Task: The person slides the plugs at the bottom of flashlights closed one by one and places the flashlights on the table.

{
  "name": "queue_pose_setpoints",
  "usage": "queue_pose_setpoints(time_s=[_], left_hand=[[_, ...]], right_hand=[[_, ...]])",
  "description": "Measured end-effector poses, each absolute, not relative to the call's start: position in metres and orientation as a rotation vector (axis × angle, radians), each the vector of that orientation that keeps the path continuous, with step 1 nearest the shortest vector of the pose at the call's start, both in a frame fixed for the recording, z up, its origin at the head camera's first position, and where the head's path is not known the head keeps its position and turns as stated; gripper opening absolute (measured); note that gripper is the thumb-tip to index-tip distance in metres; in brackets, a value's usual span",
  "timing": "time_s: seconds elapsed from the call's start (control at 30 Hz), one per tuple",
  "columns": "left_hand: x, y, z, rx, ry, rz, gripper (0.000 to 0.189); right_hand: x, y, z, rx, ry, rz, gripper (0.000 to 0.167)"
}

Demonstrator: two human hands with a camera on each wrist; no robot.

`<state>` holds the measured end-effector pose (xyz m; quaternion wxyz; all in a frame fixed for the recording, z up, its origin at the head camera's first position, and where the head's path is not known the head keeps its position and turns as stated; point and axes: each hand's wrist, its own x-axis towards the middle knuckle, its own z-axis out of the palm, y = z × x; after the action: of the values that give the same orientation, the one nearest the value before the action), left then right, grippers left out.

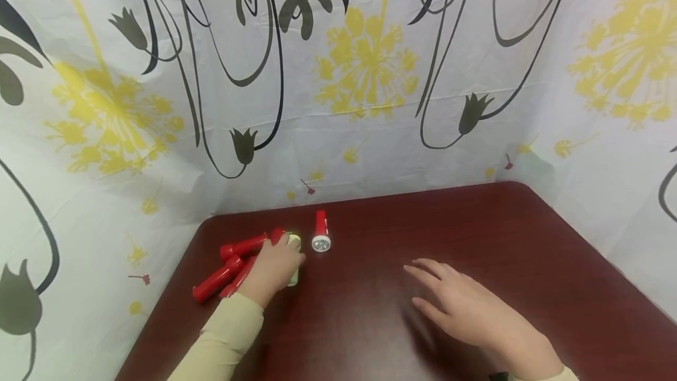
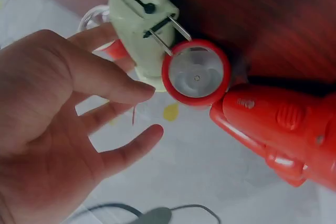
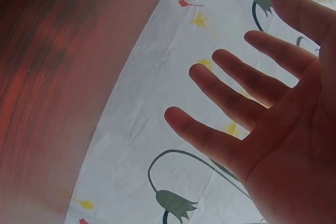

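My left hand (image 1: pixel 275 266) reaches down at the left side of the table. Its thumb and first fingers lie around a pale green flashlight (image 2: pixel 139 24) with a dark slide switch and two metal plug prongs. The other fingers stay stretched out. Beside it is a red flashlight (image 2: pixel 196 74), its round lens facing the left wrist camera; more red flashlights (image 1: pixel 218 279) lie in a loose group to the left, partly hidden by the hand. Over the middle right of the table hovers my right hand (image 1: pixel 465 304), fingers spread, touching nothing.
A small red flashlight with a white head (image 1: pixel 321 234) lies apart, just right of the left hand. The dark red-brown table (image 1: pixel 423 222) has rounded back corners. Flower-patterned white sheeting (image 1: pixel 370 151) surrounds its back and sides.
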<state>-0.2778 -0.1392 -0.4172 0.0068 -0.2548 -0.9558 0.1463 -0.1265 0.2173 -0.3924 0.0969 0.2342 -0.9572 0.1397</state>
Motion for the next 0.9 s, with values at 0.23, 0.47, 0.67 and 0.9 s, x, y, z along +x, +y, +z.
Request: queue_pose_setpoints(time_s=[0.23,0.47,0.67,0.9], left_hand=[[-0.283,-0.134,-0.427,-0.948,-2.846,0.82,0.061],[-0.281,-0.133,-0.43,-1.012,-2.741,0.946,0.065],[-0.277,-0.131,-0.43,-1.064,-2.726,0.854,0.069],[-0.263,-0.129,-0.421,-1.088,-2.705,0.614,0.066]], right_hand=[[-0.124,0.217,-0.395,0.692,-2.843,0.418,0.054],[-0.122,0.216,-0.398,0.689,-2.829,0.401,0.053],[-0.123,0.218,-0.399,0.684,-2.827,0.402,0.054],[-0.123,0.22,-0.395,0.685,-2.815,0.4,0.054]])
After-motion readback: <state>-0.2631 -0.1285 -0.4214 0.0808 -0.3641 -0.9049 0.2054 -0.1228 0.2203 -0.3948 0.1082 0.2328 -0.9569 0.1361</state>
